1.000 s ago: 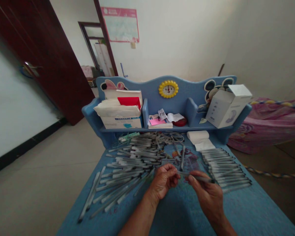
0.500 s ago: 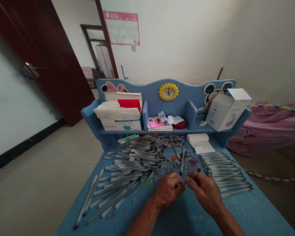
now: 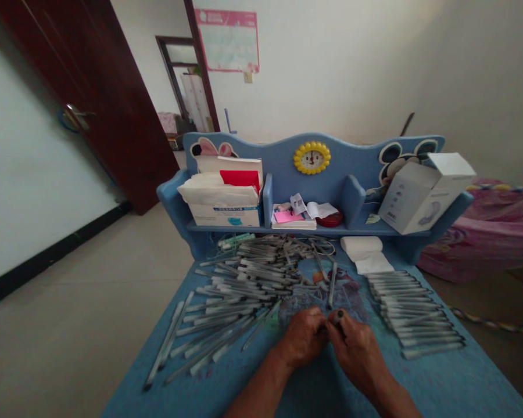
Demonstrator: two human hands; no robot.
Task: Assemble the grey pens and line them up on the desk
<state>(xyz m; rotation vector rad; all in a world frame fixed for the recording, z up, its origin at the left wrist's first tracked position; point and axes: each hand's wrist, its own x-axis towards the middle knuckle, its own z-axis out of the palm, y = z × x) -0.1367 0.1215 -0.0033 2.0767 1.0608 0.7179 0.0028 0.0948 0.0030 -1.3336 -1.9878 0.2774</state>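
Note:
Above the front of the blue desk, my left hand (image 3: pixel 304 335) and my right hand (image 3: pixel 356 343) meet at the fingertips. My right fingers are closed around a pen (image 3: pixel 339 317), whose dark end sticks up past the thumb. My left fingers are pinched together against the right ones; a small dark bit shows there, too hidden to name. Just beyond the hands lies a single grey pen (image 3: pixel 332 285) with a dark tip. Left of them spreads a loose heap of translucent grey pens (image 3: pixel 230 313). On the right, a neat row of similar pens (image 3: pixel 418 316) lies side by side.
A blue shelf (image 3: pixel 351 200) backs the desk (image 3: pixel 157 400). It carries a mask box (image 3: pixel 224 216), papers and a notebook (image 3: pixel 294 223), a white carton (image 3: pixel 425 194) and a yellow flower-shaped clock (image 3: pixel 311 158). A white tissue roll (image 3: pixel 361 247) lies behind the pen row.
The view has shifted slightly, so the desk appears further right. My hands have drawn closer together, and the pen in my right hand has turned so its dark end points more upward.

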